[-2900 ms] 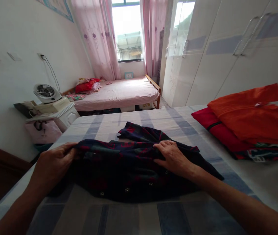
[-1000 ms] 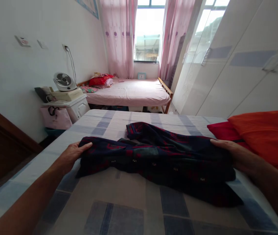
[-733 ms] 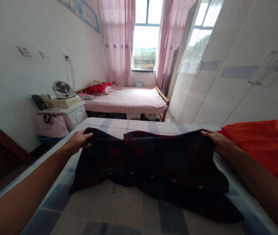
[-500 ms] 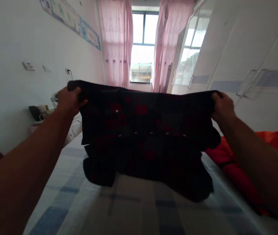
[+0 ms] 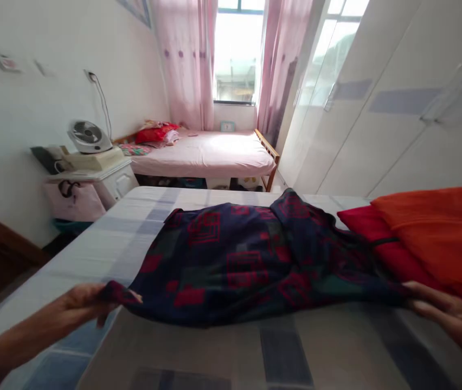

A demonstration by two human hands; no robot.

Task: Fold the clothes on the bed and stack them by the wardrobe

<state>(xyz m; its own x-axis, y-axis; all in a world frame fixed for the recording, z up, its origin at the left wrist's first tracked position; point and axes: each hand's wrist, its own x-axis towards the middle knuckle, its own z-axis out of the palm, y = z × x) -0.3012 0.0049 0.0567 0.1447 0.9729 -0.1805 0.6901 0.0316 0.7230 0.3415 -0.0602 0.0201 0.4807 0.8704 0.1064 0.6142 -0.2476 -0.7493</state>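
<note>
A dark navy garment [image 5: 223, 260] with red and green block patterns lies spread across the bed [image 5: 149, 216], its far side bunched up on the right. It looks like a shirt or jacket. At its near left corner my left hand [image 5: 80, 303] is closed on the cloth. My right hand [image 5: 446, 309] pinches the near right corner, so the near edge is stretched between both hands, just above the sheet. Some of the garment's right part is blurred and folded over itself.
Folded orange cloth [image 5: 438, 227] and red cloth [image 5: 397, 254] lie on the bed at right. A small fan [image 5: 88, 136] stands on a bedside cabinet [image 5: 121, 179] at left. Beyond is a pink-sheeted bed [image 5: 215, 154]; a white wardrobe [image 5: 377, 119] lines the right wall.
The garment, held up in the air before, has come down onto the bed and spread out away from me. Both hands have lowered with it, still gripping its corners. The view has tilted downward.
</note>
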